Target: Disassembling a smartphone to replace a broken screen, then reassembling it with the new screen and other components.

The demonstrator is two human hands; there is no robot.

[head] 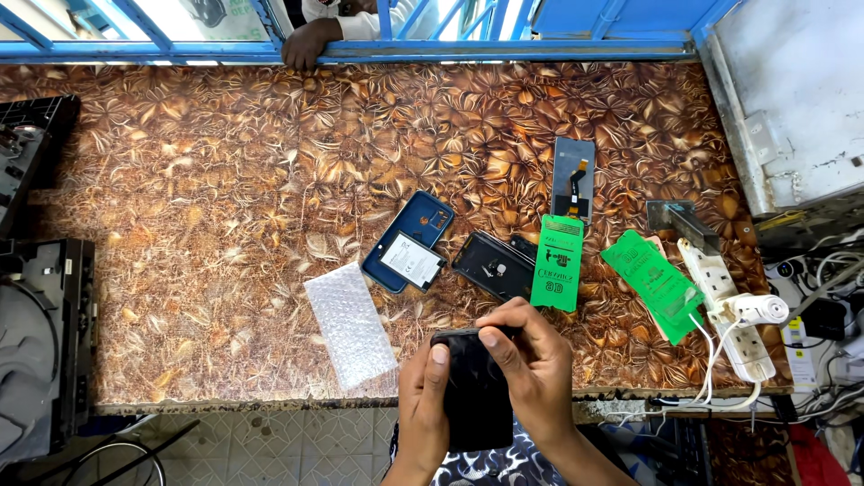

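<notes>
Both my hands hold a black phone upright over the near edge of the brown leaf-patterned counter. My left hand grips its left side, thumb on the glass. My right hand wraps its top right corner, thumb pressing the upper edge. Just beyond lie an opened blue phone body with a battery, a black back cover and a green packet.
A bubble-wrap sheet lies left of my hands. A loose phone screen, a second green packet and a white power strip with a charger sit to the right. Another person's hand rests on the blue window frame.
</notes>
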